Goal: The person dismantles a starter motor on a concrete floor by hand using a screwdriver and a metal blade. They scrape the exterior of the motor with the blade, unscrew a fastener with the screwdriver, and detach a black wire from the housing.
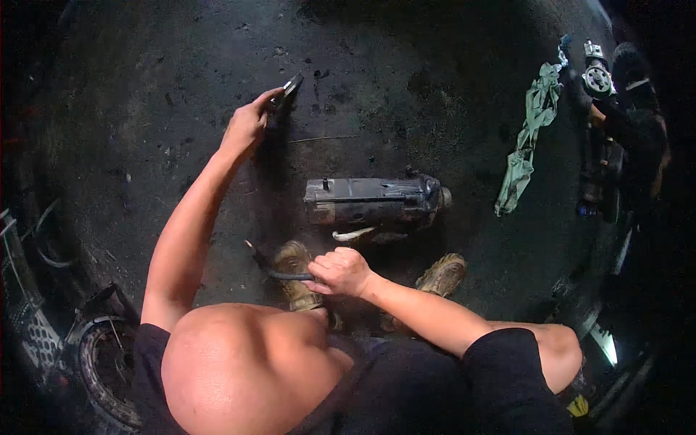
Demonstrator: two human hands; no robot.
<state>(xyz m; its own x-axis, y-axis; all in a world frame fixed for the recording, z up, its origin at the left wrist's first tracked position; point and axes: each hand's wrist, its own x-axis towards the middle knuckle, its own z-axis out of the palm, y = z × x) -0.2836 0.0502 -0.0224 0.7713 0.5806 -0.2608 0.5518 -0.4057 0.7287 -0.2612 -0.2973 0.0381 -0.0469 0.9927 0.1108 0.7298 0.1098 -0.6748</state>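
Note:
My left hand point(246, 123) is stretched forward to the upper left, its fingers closed on a small metal hand tool point(291, 85), perhaps pliers, at floor level. My right hand point(339, 270) grips a black cable point(284, 275) with a pale tip, low in the middle above my boots. Just beyond it on the dark floor lies a grimy black cylindrical motor unit point(373, 201) on its side, with a pale slender piece point(351, 234) beside it.
A crumpled green cloth point(529, 138) lies to the right. At the far right another person's hand point(597, 114) is by a metal part with a pulley point(598, 78). A wheel point(96, 355) and a perforated metal piece point(45, 341) are at lower left.

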